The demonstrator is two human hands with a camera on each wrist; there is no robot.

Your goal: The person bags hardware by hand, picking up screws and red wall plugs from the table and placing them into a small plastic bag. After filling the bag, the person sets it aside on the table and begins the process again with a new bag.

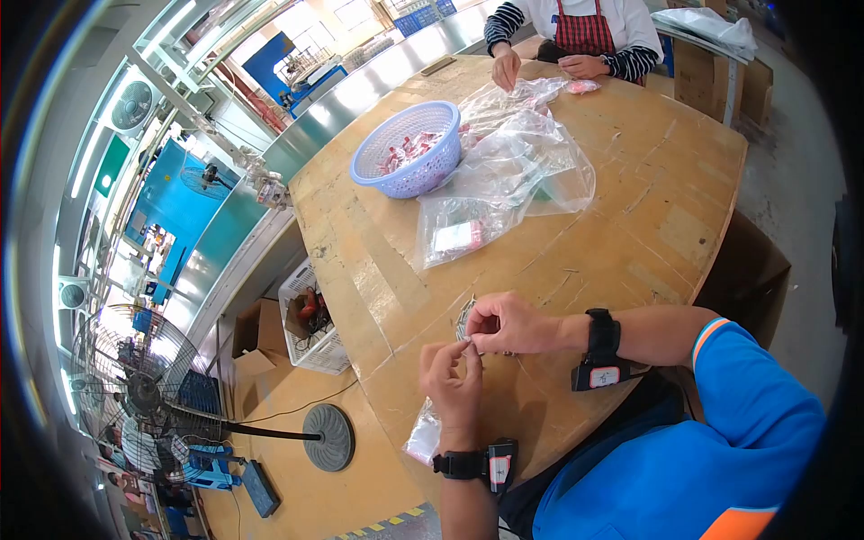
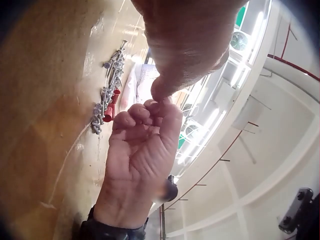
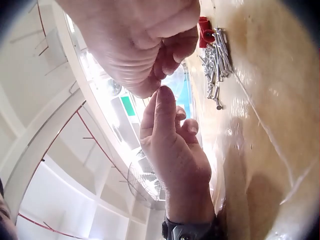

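My left hand (image 1: 450, 382) and right hand (image 1: 515, 326) meet at their fingertips over the near table edge. Thumb and index finger of each pinch at one spot, around something small and thin that I cannot tell the kind of. In the left wrist view the right hand (image 2: 140, 145) shows its palm, other fingers curled; the right wrist view shows the left hand (image 3: 175, 145) likewise. Beyond them lies a heap of silver screws (image 3: 216, 65) with a red plastic piece (image 3: 204, 32) beside it. A small clear plastic bag (image 1: 423, 436) lies by the left wrist.
A lilac basket (image 1: 371, 180) of small red-and-silver pieces stands farther back. Next to it spreads a large clear bag (image 1: 558, 175) with a white-labelled packet (image 1: 459, 237). Across the table (image 1: 648, 238) another person (image 1: 585, 31) handles things. A floor fan (image 1: 144, 387) stands left.
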